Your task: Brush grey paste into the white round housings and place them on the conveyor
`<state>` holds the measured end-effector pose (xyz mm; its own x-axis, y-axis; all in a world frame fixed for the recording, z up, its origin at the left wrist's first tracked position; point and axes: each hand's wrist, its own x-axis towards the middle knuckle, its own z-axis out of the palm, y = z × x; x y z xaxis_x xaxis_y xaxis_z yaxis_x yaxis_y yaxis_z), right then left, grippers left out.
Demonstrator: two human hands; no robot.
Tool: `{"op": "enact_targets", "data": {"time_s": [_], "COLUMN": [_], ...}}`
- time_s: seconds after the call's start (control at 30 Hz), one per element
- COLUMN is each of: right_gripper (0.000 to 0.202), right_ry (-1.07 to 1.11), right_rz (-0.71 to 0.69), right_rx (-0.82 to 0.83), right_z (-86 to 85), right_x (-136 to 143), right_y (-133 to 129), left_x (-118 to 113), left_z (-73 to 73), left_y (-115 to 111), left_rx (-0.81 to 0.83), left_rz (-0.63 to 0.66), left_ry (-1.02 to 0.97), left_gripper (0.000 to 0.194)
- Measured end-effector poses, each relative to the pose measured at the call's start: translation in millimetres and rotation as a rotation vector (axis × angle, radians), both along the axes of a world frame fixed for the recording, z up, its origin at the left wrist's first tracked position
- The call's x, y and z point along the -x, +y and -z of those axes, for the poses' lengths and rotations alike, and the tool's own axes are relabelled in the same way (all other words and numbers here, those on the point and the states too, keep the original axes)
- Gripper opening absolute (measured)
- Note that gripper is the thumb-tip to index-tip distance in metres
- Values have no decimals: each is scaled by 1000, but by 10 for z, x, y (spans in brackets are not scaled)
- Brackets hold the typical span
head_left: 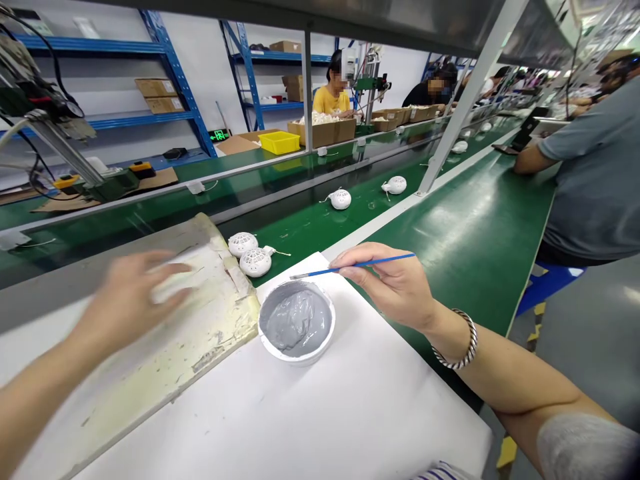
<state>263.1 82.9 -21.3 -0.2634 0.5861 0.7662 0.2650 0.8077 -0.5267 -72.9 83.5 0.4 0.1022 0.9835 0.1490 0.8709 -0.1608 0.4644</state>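
Observation:
A thin blue paintbrush (370, 262) is pinched between the thumb and fingers of my right hand (395, 280). Its tip lies just above the far rim of a white bowl (295, 360), which contains thick grey paste (300, 320). My left hand (133, 297), blurred by motion, hovers over a worn, stained board (165, 373) with fingers apart and nothing in them. Beyond the bowl, two round white pieces with web-patterned tops, a nearer one (255, 263) and a farther one (243, 244), rest beside the board's end. A short cord sticks out from the nearer piece.
More white round pieces (341, 199) sit along the green conveyor belt (300, 220). A slanted metal post (465, 100) rises at its edge. To the right, a person in a grey shirt (600, 173) sits at the green bench (480, 220). A yellow bin (280, 142) stands across the line.

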Motion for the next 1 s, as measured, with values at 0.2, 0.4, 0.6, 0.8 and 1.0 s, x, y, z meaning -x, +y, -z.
{"op": "enact_targets", "data": {"time_s": [0.2,0.4,0.6,0.8,1.0], "right_gripper": [7,7,5,4,11], "right_ry": [38,4,-127,-229,-236], "right_rz": [-67,-148,-139,-165,-228], "right_rx": [-65,-49,-114,-150,26], "right_z": [-21,30,121,174,142], "right_x": [-12,2,60,162,198], "right_y": [-60,-36,-9,46,34], "left_x": [-789,-738,-380,-356,-463], "left_z": [375,470,294,114,110], "left_y": [751,958,667,72,-162], "left_rx": [59,98,21,-5,-32], "left_rz": [271,78,-222,-276,-182], "left_ry": [245,-62,-795,-1310,-1364], "left_gripper": [38,36,53,42,44]}}
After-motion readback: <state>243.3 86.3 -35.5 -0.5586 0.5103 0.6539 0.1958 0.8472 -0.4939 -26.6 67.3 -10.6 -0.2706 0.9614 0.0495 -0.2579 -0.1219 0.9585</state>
